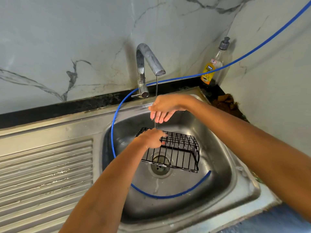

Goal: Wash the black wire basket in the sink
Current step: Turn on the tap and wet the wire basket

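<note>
The black wire basket (178,149) is held over the steel sink (223,179), above the drain (159,166). My left hand (150,138) grips the basket's upper left rim. My right hand (164,109) hangs above the basket with its fingers apart and pointing down, holding nothing. A thin stream of water falls from the chrome tap (148,64), runs past my right hand's fingers and lands at the basket's rim by my left hand.
A thin blue hose (116,118) loops from the upper right behind the tap and down into the sink bowl. A dish-soap pump bottle (214,64) stands in the back right corner. The ribbed steel drainboard (45,174) lies to the left. A brown clump (226,103) sits on the counter's right edge.
</note>
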The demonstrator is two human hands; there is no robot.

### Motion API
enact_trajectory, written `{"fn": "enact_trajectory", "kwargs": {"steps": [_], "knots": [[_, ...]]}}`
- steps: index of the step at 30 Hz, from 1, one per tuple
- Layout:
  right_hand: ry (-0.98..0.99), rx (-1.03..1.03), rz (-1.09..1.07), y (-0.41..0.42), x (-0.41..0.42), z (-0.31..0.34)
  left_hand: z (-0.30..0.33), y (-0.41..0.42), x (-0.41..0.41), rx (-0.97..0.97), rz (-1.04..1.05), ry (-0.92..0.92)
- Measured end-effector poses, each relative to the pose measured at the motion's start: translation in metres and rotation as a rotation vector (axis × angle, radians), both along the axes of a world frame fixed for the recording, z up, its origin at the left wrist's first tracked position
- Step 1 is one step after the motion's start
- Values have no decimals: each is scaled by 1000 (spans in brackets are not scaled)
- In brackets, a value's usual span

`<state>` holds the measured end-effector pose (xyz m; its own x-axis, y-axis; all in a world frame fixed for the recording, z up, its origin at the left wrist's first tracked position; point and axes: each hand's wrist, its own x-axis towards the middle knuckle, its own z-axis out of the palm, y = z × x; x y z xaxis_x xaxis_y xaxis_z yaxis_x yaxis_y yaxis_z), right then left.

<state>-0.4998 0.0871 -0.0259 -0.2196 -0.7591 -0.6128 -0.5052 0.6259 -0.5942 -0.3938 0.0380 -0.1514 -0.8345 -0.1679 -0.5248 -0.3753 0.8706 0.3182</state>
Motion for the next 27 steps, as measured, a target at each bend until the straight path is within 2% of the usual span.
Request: {"fn": "enact_trajectory", "kwargs": {"steps": [5,11,15,21,27], "knots": [[9,-83,-43,-1,-4,1,8,-5,-1,41,82,18],[-52,-19,19,1,-4,9,23,-8,19,66,215,3],[1,40,73,-2,-2,17,28,-14,31,98,314,28],[153,-40,41,-7,-5,21,39,-19,50,185,463,114],[155,-83,41,-9,-3,22,50,-23,57,234,529,144]]}}
